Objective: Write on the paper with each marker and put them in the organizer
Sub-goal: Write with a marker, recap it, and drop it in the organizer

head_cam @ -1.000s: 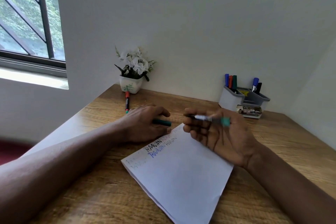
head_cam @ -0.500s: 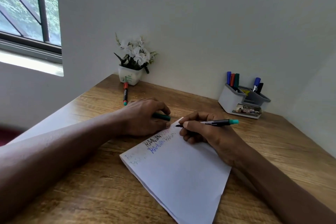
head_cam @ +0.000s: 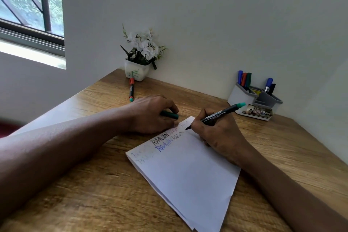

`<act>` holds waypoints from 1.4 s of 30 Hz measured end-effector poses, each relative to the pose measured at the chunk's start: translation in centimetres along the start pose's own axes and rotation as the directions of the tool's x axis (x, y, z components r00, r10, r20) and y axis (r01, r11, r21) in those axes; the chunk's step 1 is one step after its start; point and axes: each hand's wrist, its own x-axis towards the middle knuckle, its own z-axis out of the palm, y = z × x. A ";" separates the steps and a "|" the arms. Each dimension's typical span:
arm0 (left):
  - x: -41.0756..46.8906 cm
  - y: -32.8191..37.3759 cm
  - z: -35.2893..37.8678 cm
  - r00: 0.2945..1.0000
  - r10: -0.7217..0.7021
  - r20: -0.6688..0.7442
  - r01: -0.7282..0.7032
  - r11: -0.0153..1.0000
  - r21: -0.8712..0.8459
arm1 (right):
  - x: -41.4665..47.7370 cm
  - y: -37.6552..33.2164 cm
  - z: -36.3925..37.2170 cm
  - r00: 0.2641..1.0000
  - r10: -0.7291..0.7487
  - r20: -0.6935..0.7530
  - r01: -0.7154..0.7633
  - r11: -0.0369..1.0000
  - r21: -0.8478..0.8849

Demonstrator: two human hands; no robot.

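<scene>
Green cap (head_cam: 170, 115) gripped left hand (head_cam: 150, 116); marker (head_cam: 220, 114) right hand (head_cam: 222, 135).

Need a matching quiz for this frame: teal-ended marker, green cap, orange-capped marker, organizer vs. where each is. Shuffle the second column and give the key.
Column A
1. teal-ended marker
2. green cap
3. orange-capped marker
4. organizer

Column B
a. held by the left hand
b. far right on the table, stored markers standing in it
c. gripped by the right hand, tip at the paper
d. lying flat by the flower pot

Pairs: 1-c, 2-a, 3-d, 4-b
</scene>
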 end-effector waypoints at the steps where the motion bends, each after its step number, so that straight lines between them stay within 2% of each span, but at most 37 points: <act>1: 0.0 0.0 0.0 1.000 0.000 -0.002 0.000 1.000 0.003 | 0.0 0.0 0.0 1.000 -0.020 -0.001 0.020 0.999 -0.030; 12: -0.1 0.0 0.0 1.000 0.007 0.015 -0.007 1.000 -0.001 | 0.2 0.3 0.0 1.000 -0.007 -0.002 0.007 0.999 0.038; 17: 0.0 0.0 0.0 1.000 0.010 0.015 -0.010 1.000 0.002 | 0.1 0.4 -0.1 0.998 -0.043 0.044 0.044 0.999 -0.012; 21: 0.0 0.1 0.0 1.000 0.009 0.019 -0.009 1.000 0.003 | 0.3 0.6 0.0 0.999 -0.041 -0.018 0.041 0.999 -0.013; 27: -0.1 0.2 -0.1 1.000 0.006 0.024 -0.006 1.000 0.001 | 0.2 0.5 0.0 0.999 -0.046 0.002 0.046 0.999 -0.029; 37: 0.0 0.2 -0.2 0.999 0.005 0.042 -0.006 1.000 0.007 | 0.3 0.6 0.0 0.998 -0.008 -0.066 0.009 1.000 0.017; 42: -0.1 0.2 -0.2 0.999 0.001 0.040 -0.002 1.000 0.010 | 0.3 0.5 0.2 0.999 -0.029 -0.046 0.027 0.999 -0.041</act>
